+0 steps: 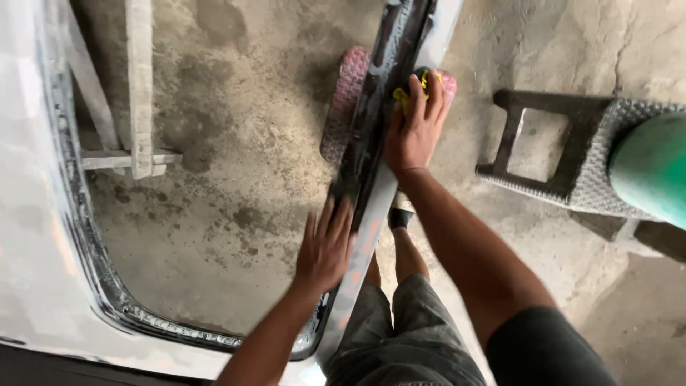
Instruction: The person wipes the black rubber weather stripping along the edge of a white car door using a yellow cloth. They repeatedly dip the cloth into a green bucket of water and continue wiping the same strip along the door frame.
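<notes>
Looking down from the head view, the right hand presses a yellow pad onto the grey panel edge, fingers curled over it so the pad shows just under the fingertips. Below it, the left hand lies flat on the same edge, fingers spread, holding nothing. Beyond the right fingertips sits a pink textured stool; a black step stool stands well apart.

Looks like a vehicle body repair workshop. Bare, stained and cracked concrete floor, a detached white car body panel with an empty window opening and rough dark sealant along its edge, propped on a wooden frame. Black plastic step stool alongside.
</notes>
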